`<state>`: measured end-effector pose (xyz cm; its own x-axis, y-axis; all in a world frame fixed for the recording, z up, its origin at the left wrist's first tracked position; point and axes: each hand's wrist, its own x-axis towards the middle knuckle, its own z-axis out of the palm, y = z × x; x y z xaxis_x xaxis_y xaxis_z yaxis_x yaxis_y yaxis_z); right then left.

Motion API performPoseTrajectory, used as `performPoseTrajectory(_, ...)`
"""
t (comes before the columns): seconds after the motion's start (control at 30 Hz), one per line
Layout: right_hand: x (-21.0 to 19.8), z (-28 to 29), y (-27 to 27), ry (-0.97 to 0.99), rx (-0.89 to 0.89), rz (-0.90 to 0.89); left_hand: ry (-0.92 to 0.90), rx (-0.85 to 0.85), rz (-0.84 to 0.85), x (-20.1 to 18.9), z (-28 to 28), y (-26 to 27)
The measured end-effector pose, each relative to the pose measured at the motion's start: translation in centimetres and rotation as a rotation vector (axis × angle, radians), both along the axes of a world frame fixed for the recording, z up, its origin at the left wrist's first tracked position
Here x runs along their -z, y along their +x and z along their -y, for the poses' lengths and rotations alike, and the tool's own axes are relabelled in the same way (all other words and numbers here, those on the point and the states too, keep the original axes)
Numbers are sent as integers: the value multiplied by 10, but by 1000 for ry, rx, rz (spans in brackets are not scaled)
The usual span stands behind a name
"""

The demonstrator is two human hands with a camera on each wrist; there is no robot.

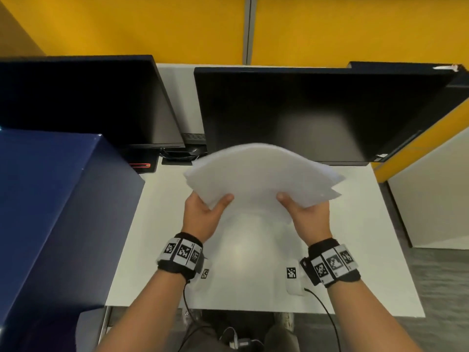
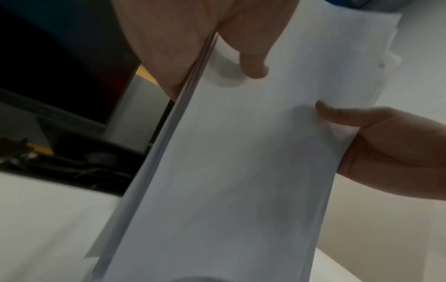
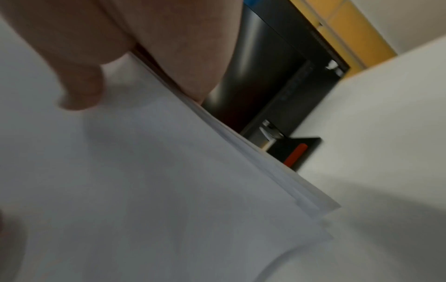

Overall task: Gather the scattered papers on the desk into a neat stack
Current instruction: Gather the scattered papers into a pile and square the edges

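Note:
A bundle of white papers point(image 1: 261, 174) hangs in the air above the white desk point(image 1: 355, 250), bowed upward in the middle, its sheets fanned slightly at the right edge. My left hand point(image 1: 203, 212) grips the bundle's near left corner, thumb on top and fingers underneath. My right hand point(image 1: 307, 214) grips the near right side the same way. In the left wrist view the stack of papers point(image 2: 241, 171) shows its layered edge beside my left hand point(image 2: 210, 47), with my right hand point(image 2: 386, 141) across it. The right wrist view shows my right hand point(image 3: 125, 57) pinching the papers point(image 3: 144, 190).
Two dark monitors point(image 1: 317, 113) point(image 1: 83, 102) stand at the back of the desk before a yellow partition point(image 1: 127, 26). A blue cabinet point(image 1: 50, 212) rises at the left. A white side panel point(image 1: 431, 199) stands at the right. The desk's front edge point(image 1: 253, 311) lies near my forearms.

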<state>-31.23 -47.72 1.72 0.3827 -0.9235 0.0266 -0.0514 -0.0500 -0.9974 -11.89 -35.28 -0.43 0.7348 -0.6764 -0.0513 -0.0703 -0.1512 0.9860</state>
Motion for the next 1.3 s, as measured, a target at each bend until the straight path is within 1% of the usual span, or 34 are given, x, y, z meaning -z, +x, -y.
performPoseTrajectory(0.07, 13, 1, -2, 69, -22, -51, 83, 29, -46, 12, -2, 2)
performPoseTrajectory(0.13, 19, 2, 0, 126, -51, -79, 118, 30, -94, 18, -1, 4)
performPoseTrajectory(0.27, 8, 4, 8, 65, -3, -33, 42, 4, -76, 0, 6, 8)
performPoseTrajectory(0.37, 3, 7, 2, 22, -2, -9, -18, 32, -22, -5, 3, 14)
performPoseTrajectory(0.5, 12, 3, -2, 90, -112, -149, 128, 93, 11, 10, -1, 17)
performPoseTrajectory(0.57, 13, 1, 2, 72, -100, -170, 152, 62, 12, 10, 0, 14)
performPoseTrajectory(0.7, 9, -1, 5, -9, -45, -133, 70, 4, 12, -1, -2, 11)
performPoseTrajectory(0.77, 8, -4, 5, -25, -64, -149, 84, -17, 20, 0, -4, 7)
performPoseTrajectory(0.87, 10, -6, 5, 62, -70, -157, 80, 13, -6, 2, -3, 2)
performPoseTrajectory(0.93, 1, -4, 5, 62, -80, -60, -25, 22, -26, -10, 2, -2)
performPoseTrajectory(1.03, -19, -5, 7, 19, -35, 50, -229, -68, -99, -35, 10, -8)
performPoseTrajectory(1.07, -26, -6, 10, 23, 5, 63, -250, -124, -121, -45, 14, -12)
performPoseTrajectory(1.17, -40, -8, 24, 21, 133, 1, -203, -305, -162, -65, 28, -16)
performPoseTrajectory(1.23, -43, -7, 28, 12, 204, -4, -186, -349, -163, -69, 33, -15)
performPoseTrajectory(1.3, -45, -5, 29, 28, 207, 70, -210, -339, -151, -68, 35, -12)
